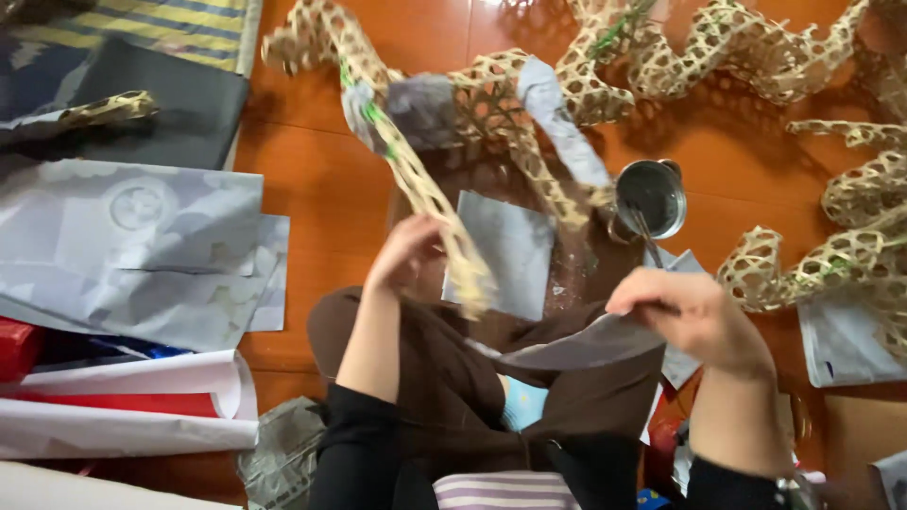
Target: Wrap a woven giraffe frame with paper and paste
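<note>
My left hand [404, 253] grips the lower leg of a woven bamboo lattice frame [472, 104] that rises over the orange floor, partly covered with grey paper patches. My right hand [694, 316] pinches a grey paper sheet [586, 345] that lies across my brown-clad lap. Another grey paper square [510, 250] lies on the floor between my hands. A small metal pot [652, 196] with a brush handle in it stands just beyond my right hand.
More woven bamboo lattice pieces [831, 264] lie at the right and along the top. Stacked grey paper sheets [142, 246] and red and white rolls [123, 401] fill the left. A striped cloth [161, 24] lies at top left.
</note>
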